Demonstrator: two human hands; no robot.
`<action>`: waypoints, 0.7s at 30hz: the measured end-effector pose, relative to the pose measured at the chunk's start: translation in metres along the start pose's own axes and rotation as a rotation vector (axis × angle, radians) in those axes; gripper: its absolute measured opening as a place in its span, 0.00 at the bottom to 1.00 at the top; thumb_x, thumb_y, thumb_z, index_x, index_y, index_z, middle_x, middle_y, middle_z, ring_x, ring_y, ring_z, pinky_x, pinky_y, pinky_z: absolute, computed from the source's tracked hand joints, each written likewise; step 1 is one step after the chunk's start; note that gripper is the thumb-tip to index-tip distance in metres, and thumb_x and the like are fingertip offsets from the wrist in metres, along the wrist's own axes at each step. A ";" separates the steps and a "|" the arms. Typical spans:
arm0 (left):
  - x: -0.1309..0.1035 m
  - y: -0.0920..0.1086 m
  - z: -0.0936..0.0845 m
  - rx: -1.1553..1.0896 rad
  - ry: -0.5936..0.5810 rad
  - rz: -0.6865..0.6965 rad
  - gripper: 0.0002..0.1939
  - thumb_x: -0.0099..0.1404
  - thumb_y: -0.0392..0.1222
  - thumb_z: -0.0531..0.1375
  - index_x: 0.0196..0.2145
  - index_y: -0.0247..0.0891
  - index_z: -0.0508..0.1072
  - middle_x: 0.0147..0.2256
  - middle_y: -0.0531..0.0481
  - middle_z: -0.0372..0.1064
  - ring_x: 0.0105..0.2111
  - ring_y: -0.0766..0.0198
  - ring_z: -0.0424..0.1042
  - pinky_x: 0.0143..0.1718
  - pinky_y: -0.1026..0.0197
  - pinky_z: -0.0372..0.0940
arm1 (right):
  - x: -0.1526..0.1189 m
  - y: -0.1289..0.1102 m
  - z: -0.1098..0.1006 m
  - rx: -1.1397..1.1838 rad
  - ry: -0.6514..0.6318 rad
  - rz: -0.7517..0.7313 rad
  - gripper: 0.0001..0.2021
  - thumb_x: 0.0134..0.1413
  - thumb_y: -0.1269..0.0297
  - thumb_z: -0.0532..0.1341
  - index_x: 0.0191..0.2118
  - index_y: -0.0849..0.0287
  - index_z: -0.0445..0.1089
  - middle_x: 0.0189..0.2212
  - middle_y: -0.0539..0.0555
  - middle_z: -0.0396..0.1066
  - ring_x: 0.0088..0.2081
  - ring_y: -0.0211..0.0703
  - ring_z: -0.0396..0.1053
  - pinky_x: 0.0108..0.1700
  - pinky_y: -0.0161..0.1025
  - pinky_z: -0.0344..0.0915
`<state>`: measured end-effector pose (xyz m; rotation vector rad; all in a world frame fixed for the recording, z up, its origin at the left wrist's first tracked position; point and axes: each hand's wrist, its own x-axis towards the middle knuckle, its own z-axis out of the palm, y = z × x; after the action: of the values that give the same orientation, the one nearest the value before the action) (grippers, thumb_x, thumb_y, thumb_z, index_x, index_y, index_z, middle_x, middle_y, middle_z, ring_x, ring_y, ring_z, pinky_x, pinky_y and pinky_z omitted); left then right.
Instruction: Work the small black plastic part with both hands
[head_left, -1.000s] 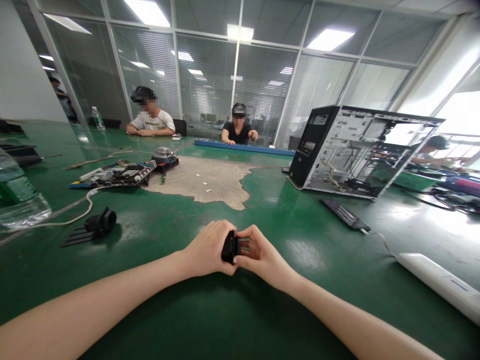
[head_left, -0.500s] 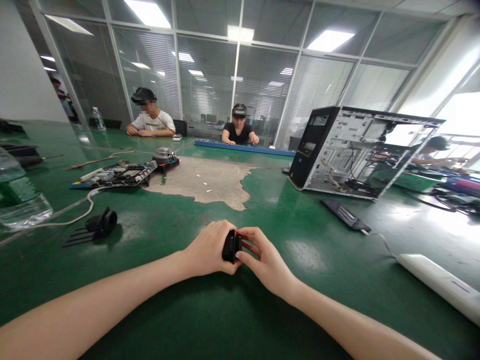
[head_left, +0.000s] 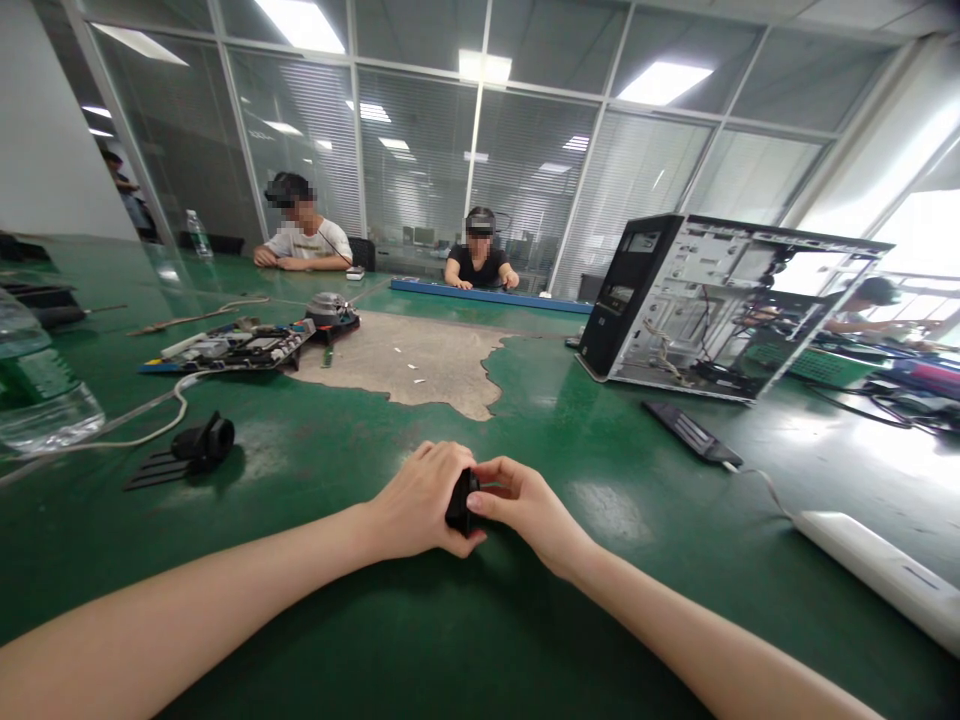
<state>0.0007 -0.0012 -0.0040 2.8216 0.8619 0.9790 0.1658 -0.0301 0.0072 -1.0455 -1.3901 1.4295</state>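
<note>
- Counter (head_left: pixel 412 640) in green, and at its near middle, between two bare hands, sits the action: a small black object (head_left: pixel 458 502).
- Left hand (head_left: pixel 429 497) has it wrapped, palm over the left side, thumb tucked beneath the near end; that's a closed grip.
- Right hand (head_left: pixel 529 515) comes at it from the other side, thumb pressed to the right edge, fingers curled behind: a pinch on the same piece. The fingertips at the back are partly hidden.
- Off to the left, well apart from the hands, a black pronged part (head_left: pixel 216 438) with a round end lies on the green, a pale cable (head_left: pixel 181 405) curving just beyond it.
- Water bottle (head_left: pixel 45 390) at the far left edge; farther in, a circuit board (head_left: pixel 232 347) with a round metal-topped unit (head_left: pixel 330 310) beside it, near a bare tan patch (head_left: pixel 427 350) in the surface.
- Over on the right, an open computer case (head_left: pixel 622 300) stands with its innards showing; nearer lie a dark flat piece (head_left: pixel 690 432) and a long white casing (head_left: pixel 874 570), a cord joining the two.
- Across the way, a person in white (head_left: pixel 311 243) has both forearms down, and a person in black (head_left: pixel 480 266) sits behind a long blue bar (head_left: pixel 487 293).
</note>
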 end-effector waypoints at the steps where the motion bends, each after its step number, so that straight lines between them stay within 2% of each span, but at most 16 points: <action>1: 0.000 0.000 0.001 -0.008 0.013 0.017 0.27 0.45 0.48 0.61 0.40 0.35 0.57 0.41 0.43 0.60 0.41 0.52 0.62 0.42 0.51 0.58 | 0.000 0.000 0.000 0.010 -0.008 0.012 0.16 0.35 0.64 0.67 0.33 0.62 0.65 0.32 0.51 0.69 0.33 0.39 0.69 0.38 0.39 0.64; 4: -0.001 0.001 0.004 -0.066 0.034 0.014 0.31 0.44 0.48 0.63 0.43 0.36 0.55 0.43 0.42 0.58 0.43 0.52 0.61 0.43 0.51 0.58 | 0.000 -0.001 0.002 0.019 -0.035 0.004 0.16 0.36 0.64 0.67 0.33 0.61 0.64 0.32 0.50 0.69 0.32 0.38 0.69 0.36 0.38 0.64; 8: 0.000 0.004 0.001 -0.124 0.026 -0.045 0.37 0.43 0.49 0.64 0.46 0.36 0.51 0.44 0.42 0.57 0.44 0.52 0.60 0.45 0.50 0.58 | 0.000 -0.001 0.006 -0.068 -0.006 -0.087 0.14 0.37 0.67 0.66 0.32 0.60 0.62 0.32 0.50 0.68 0.34 0.39 0.68 0.38 0.39 0.64; 14: -0.002 0.000 -0.019 -0.115 -0.094 0.078 0.45 0.42 0.51 0.65 0.52 0.37 0.46 0.50 0.38 0.50 0.52 0.47 0.52 0.51 0.45 0.51 | 0.001 0.001 0.005 -0.024 0.021 -0.082 0.14 0.36 0.67 0.66 0.33 0.60 0.63 0.32 0.50 0.69 0.35 0.40 0.69 0.40 0.40 0.64; 17: -0.004 -0.002 -0.024 -0.106 -0.129 0.085 0.45 0.44 0.49 0.65 0.53 0.37 0.45 0.52 0.38 0.49 0.53 0.48 0.51 0.52 0.46 0.52 | 0.001 0.000 0.002 -0.018 0.064 -0.068 0.15 0.37 0.66 0.66 0.34 0.61 0.64 0.31 0.51 0.70 0.35 0.39 0.68 0.41 0.40 0.63; 21: -0.003 -0.001 -0.017 -0.045 -0.146 0.060 0.42 0.49 0.45 0.63 0.55 0.37 0.44 0.51 0.40 0.53 0.51 0.50 0.55 0.52 0.47 0.52 | 0.001 0.000 0.000 0.036 0.102 -0.009 0.17 0.37 0.64 0.66 0.35 0.62 0.64 0.30 0.50 0.70 0.33 0.38 0.68 0.37 0.37 0.63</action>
<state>-0.0117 -0.0043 0.0071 2.8524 0.7341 0.7754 0.1657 -0.0291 0.0071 -1.0726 -1.2898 1.3707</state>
